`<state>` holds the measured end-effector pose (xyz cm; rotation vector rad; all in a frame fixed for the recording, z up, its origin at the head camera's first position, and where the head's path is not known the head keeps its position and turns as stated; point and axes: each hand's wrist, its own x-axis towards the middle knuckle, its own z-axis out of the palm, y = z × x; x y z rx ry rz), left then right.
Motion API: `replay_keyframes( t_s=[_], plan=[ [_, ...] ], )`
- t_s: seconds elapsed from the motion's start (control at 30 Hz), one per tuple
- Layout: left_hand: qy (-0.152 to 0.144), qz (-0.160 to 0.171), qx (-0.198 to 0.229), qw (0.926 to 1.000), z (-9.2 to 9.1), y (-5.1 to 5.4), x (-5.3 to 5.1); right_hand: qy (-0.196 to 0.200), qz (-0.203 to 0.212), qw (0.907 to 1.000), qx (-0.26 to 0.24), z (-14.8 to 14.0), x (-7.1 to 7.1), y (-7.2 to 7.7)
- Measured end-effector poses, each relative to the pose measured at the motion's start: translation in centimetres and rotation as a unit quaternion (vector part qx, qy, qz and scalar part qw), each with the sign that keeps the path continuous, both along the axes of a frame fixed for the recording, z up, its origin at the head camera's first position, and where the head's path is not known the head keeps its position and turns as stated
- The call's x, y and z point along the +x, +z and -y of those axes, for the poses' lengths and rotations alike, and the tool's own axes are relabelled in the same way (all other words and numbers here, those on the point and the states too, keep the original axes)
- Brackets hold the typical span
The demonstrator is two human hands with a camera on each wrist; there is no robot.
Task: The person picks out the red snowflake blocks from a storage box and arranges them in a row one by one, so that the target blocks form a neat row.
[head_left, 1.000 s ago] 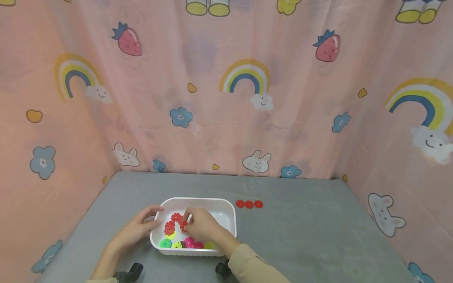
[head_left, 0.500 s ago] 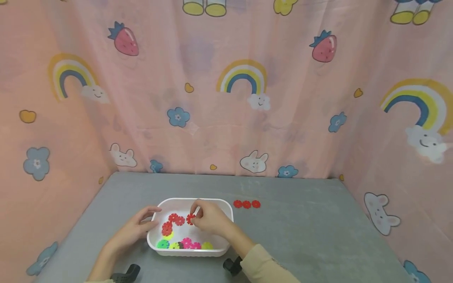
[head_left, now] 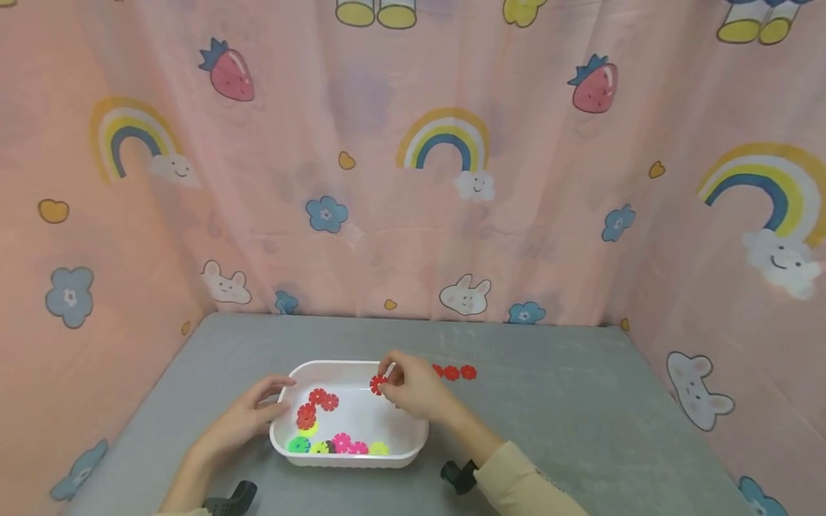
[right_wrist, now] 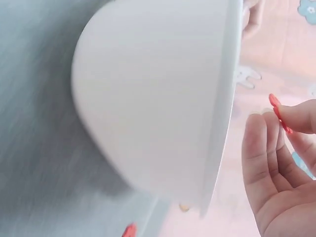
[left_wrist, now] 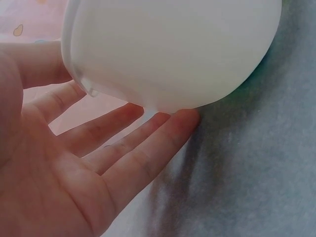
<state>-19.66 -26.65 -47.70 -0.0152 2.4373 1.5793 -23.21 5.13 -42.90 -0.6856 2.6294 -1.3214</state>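
Head view: red notched disc in pinch of right hand, left hand straight-fingered against tray.

Two hands, one tray, about eight red discs

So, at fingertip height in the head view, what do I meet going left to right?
Left hand, loose red discs, pinched red disc, right hand, then the row of red discs partly behind it. The tray overlaps both hands, so I left it out.
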Motion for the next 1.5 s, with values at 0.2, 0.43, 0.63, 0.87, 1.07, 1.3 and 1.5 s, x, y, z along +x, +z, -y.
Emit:
replay_keyframes(
  t_s=[0.2, 0.43, 0.63, 0.87, 1.07, 1.3, 1.5],
  plan=[
    [0.003, -0.003, 0.002, 1.0, -0.1, 0.0, -0.1, -0.023, -0.027, 0.9994, 0.004, -3.0, -0.8, -0.2],
    [0.004, -0.006, 0.012, 0.9999, -0.1, -0.1, -0.1, -0.069, -0.029, 0.9969, 0.022, -6.6, -2.0, -1.5],
    [-0.002, -0.006, 0.016, 0.9999, 0.0, 0.0, 0.0, -0.103, 0.006, 0.9945, 0.017, -9.3, -2.8, -2.0],
    [-0.001, -0.004, 0.018, 0.9998, -0.1, 0.0, 0.0, -0.111, 0.001, 0.993, 0.04, -11.7, -4.1, -2.4],
    [0.009, -0.004, 0.014, 0.9999, -0.2, -0.1, 0.2, -0.107, 0.01, 0.9937, 0.031, -13.4, -5.2, -3.5],
    [0.008, -0.008, 0.012, 0.9999, -0.1, -0.2, 0.2, -0.137, 0.029, 0.9899, 0.023, -14.9, -6.2, -5.0],
    [0.009, -0.01, 0.014, 0.9998, -0.1, -0.2, 0.2, -0.156, 0.047, 0.986, 0.035, -15.5, -6.5, -5.6]
  ],
)
